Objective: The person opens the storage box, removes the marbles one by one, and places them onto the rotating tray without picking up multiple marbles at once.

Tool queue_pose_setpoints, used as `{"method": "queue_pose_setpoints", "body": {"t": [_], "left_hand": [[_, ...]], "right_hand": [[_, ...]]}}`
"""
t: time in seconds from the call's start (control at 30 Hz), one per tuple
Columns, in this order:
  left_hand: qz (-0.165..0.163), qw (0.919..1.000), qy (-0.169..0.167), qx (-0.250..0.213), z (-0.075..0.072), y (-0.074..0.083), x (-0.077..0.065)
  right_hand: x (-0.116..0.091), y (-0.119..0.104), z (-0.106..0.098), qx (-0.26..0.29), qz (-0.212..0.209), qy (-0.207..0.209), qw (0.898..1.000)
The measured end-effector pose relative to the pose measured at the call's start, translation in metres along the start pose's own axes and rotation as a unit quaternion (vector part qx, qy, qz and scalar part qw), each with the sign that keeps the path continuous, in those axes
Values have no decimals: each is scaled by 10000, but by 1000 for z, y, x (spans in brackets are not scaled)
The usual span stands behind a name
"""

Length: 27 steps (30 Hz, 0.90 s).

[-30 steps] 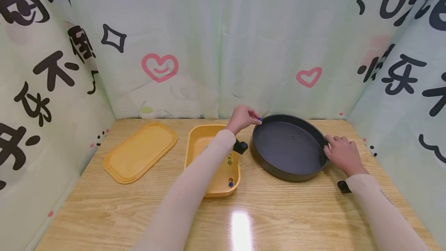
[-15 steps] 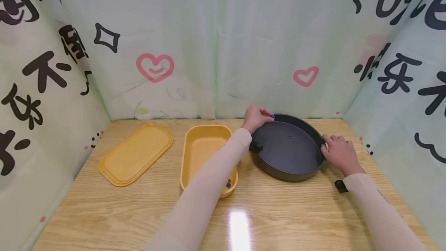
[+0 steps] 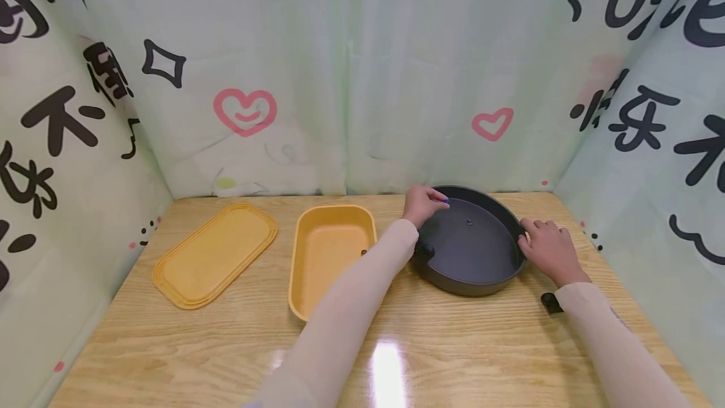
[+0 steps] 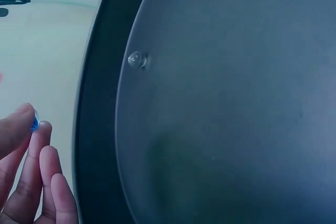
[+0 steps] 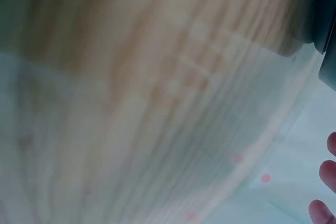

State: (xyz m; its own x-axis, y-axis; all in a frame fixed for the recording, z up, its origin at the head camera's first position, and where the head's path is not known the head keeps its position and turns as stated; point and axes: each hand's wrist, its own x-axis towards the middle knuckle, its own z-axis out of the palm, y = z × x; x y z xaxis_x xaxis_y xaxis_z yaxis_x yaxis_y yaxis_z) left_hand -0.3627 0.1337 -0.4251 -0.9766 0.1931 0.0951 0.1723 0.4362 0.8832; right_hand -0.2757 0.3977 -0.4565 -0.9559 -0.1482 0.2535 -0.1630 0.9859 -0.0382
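My left hand (image 3: 421, 205) pinches a small blue marble (image 3: 445, 201) between thumb and forefinger, above the back-left part of a dark grey round pan (image 3: 470, 263). In the left wrist view the blue marble (image 4: 35, 123) shows partly, between the fingertips. A clear marble (image 4: 137, 60) lies on the pan floor near the wall. My right hand (image 3: 552, 254) holds the pan's right rim; its view shows only some fingertips (image 5: 328, 176) and a piece of the pan. Left of the pan stands a yellow plastic box (image 3: 317, 269), partly covered by my left forearm, with a brown marble (image 3: 364, 252) in it.
A yellow lid (image 3: 215, 257) lies flat on the wooden table (image 3: 226, 351), left of the box. Printed curtains (image 3: 317, 112) enclose the table at the back and both sides. A black wrist camera (image 3: 550, 303) sits under my right wrist.
My left hand has carried the blue marble rightward from the pan's left rim to over its inside, then lowered a little. The right hand stays on the rim. The head view has turned slightly right.
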Motion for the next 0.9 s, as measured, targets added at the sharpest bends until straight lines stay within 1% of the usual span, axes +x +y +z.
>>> {"method": "queue_pose_setpoints", "body": {"t": [0.1,0.23,0.37,0.47,0.53,0.73,0.9], "left_hand": [[-23,10000,-7,42,3,0,0],[-187,9998,2,85,8,0,-1],[-300,9995,8,132,13,-4,0],[-315,9993,32,218,18,-7,2],[-354,9991,-11,247,19,-7,1],[-437,9980,-286,343,23,-7,-1],[-562,9972,-390,315,23,-7,-3]], "right_hand": [[0,-1,-1,32,18,-43,10000],[0,-2,-1,65,39,-135,9999],[0,-1,1,58,48,-154,9999],[-1,-1,2,54,69,-160,9998],[-1,-1,3,51,87,-164,9998],[-1,0,2,50,130,-191,9997],[0,-1,0,34,87,-140,9999]]}}
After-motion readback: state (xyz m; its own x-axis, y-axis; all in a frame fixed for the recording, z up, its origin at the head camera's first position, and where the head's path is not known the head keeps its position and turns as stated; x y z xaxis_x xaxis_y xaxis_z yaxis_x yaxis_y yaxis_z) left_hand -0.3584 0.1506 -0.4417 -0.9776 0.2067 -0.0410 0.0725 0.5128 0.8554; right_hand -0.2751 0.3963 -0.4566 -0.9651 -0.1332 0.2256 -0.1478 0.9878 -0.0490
